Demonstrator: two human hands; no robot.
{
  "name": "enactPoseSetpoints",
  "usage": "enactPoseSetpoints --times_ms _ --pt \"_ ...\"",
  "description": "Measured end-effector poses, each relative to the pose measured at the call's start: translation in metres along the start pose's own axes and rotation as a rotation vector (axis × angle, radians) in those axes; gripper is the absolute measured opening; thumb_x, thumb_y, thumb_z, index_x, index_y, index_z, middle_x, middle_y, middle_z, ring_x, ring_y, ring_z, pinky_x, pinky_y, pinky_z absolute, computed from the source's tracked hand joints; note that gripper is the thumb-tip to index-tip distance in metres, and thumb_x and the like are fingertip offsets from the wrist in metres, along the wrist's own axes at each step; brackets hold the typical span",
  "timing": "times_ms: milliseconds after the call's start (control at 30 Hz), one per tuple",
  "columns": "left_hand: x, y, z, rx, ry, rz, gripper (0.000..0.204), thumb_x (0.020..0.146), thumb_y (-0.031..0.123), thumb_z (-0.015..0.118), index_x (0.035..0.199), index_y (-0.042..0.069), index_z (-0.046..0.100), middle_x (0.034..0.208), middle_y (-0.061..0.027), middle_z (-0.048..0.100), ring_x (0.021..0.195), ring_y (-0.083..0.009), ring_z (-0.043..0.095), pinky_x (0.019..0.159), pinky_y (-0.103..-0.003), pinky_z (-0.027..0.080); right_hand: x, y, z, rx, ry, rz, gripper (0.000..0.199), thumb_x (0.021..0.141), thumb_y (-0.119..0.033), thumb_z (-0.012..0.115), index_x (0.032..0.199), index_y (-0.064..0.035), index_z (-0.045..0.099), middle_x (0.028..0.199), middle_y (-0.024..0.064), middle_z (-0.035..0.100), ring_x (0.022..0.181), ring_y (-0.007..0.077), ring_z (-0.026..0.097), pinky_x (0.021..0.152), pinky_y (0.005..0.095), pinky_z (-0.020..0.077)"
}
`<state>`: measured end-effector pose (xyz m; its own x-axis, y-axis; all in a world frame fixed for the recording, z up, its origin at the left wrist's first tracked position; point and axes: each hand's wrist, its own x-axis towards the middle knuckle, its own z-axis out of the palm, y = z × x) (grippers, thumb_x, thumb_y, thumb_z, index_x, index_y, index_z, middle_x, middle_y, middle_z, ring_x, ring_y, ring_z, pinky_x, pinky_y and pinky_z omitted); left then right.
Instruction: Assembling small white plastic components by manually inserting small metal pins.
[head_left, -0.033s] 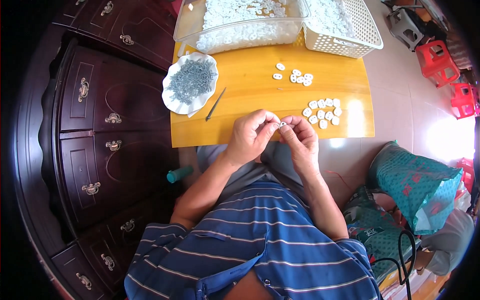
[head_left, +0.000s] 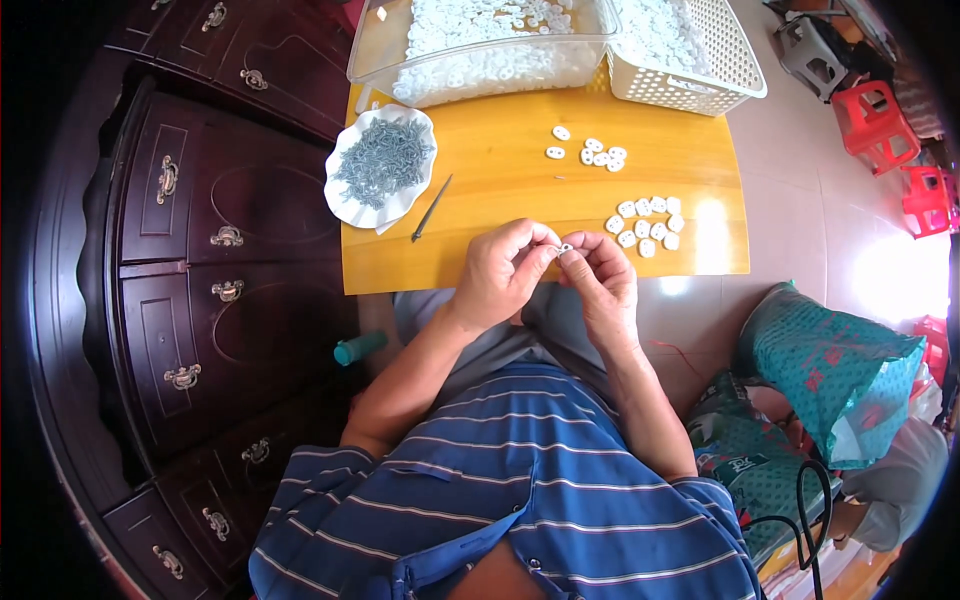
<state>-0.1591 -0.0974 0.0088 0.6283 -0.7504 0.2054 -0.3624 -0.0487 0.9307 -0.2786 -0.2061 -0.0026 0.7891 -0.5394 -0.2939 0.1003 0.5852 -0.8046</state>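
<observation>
L hand (head_left: 500, 272) and R hand (head_left: 600, 280) meet at near edge of the wooden table (head_left: 500, 190); fingertips of both pinch one small white plastic piece (head_left: 565, 248). Risk: piece is tiny, smooth; weak pinch may drop it to lap. Nearby: dish of grey metal screws (head_left: 383, 160), thin dark pick (head_left: 432, 208), glossy oval pieces (head_left: 648, 222).

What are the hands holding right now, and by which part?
A small white piece, pinched between the fingertips of the left hand and the right hand above the table's near edge. It is too small to tell which part they grip.
</observation>
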Motion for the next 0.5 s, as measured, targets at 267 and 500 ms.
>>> enactPoseSetpoints --times_ms 267,500 --pt "0.0009 0.0035 -0.003 0.054 -0.005 -0.028 0.005 0.092 0.002 0.068 0.096 0.0 0.066 0.084 -0.0146 0.07 0.074 -0.0254 0.07 0.067 -0.035 0.054 -0.0039 -0.0041 0.0026 -0.005 0.002 0.001 0.014 0.101 -0.006 0.066 0.114 -0.0016 0.065 0.099 0.0007 0.067 0.085 0.0068 0.06 0.078 0.022 0.0503" --pt "0.003 0.0061 -0.0028 0.09 -0.016 0.018 0.005 0.091 0.0 0.068 0.095 0.0 0.066 0.083 -0.0163 0.069 0.073 -0.0304 0.069 0.066 -0.036 0.054 -0.0003 0.0043 -0.0046 -0.034 -0.022 -0.036 0.013 0.101 -0.005 0.066 0.114 -0.0006 0.065 0.096 -0.0001 0.066 0.084 0.0061 0.059 0.077 0.0211 0.0498"
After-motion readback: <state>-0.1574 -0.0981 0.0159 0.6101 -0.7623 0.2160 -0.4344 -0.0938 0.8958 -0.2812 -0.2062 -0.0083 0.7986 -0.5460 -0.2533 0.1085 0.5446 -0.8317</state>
